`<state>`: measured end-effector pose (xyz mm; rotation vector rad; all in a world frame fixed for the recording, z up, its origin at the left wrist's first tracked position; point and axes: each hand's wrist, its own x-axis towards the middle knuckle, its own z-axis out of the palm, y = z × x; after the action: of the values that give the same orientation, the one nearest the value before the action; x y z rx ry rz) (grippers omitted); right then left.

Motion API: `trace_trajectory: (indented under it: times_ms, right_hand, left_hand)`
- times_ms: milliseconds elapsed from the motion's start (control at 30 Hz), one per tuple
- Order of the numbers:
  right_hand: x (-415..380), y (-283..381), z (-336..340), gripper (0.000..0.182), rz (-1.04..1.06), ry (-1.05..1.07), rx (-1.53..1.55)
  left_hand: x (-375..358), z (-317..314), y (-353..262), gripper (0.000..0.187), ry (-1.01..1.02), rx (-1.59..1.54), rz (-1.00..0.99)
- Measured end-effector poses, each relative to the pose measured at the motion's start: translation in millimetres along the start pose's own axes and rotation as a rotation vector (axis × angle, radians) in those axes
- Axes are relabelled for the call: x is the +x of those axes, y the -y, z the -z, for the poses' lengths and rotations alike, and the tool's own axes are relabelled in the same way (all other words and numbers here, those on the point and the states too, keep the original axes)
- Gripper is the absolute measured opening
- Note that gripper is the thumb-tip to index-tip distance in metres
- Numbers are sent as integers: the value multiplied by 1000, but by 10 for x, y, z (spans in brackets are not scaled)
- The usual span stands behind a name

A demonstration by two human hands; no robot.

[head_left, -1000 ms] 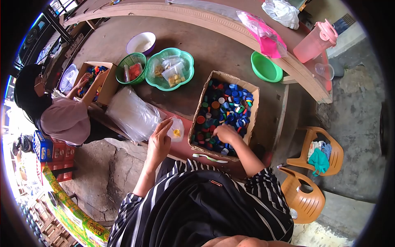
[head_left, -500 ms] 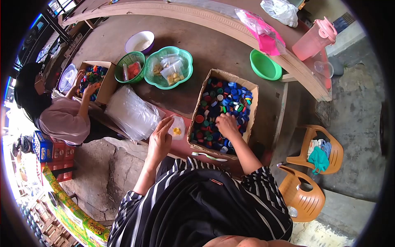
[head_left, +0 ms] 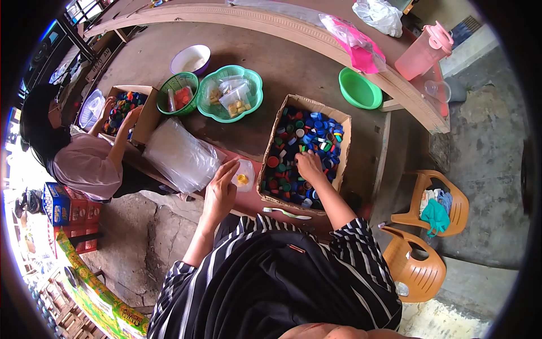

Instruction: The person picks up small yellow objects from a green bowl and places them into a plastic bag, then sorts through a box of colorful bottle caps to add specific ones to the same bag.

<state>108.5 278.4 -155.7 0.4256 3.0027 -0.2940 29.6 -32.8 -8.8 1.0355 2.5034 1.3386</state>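
My left hand (head_left: 219,192) is at the left edge of a small clear plastic bag (head_left: 247,168), its fingers held together and seemingly pinching that edge. A yellow bottle cap (head_left: 243,179) shows inside the bag. Inside a cardboard box (head_left: 346,148), my right hand (head_left: 310,165) reaches down with bent fingers among many loose bottle caps (head_left: 319,127), mostly blue, with red, green and white ones. Its fingertips are closed, and whatever they hold is hidden. A toothbrush (head_left: 287,213) lies along the near side of the box.
A stack of clear plastic bags (head_left: 183,157) lies left. Beyond stand a turquoise basket (head_left: 257,101) with filled packets, a green basket (head_left: 162,101), a white-purple bowl (head_left: 179,61) and a green basin (head_left: 361,93). A co-worker (head_left: 87,164) handles caps in another box (head_left: 148,113). Orange chairs (head_left: 420,277) stand right.
My right hand has shifted slightly left and up among the caps. My left hand stays by the bag. The co-worker's nearer hand has risen a little from the other box.
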Motion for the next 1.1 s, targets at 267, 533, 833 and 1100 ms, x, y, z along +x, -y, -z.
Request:
trace_trajectory:
  times_ms: [267,533,833,1100]
  right_hand:
    - [-51,103,-199,28,10,-185,-145]
    - [-410,239,269,39,4,-197,489]
    - [-721,528,394,40,56,-345,546]
    - [-860,693,524,40,-149,-186,727]
  left_hand:
    - [-51,60,17,53,-6,-12,-34]
    - [-90,94,-13,53,30,-92,-3]
    - [-18,-40,-134,52,122,-82,-123]
    - [9,-160,-99,52,157,-84,-163]
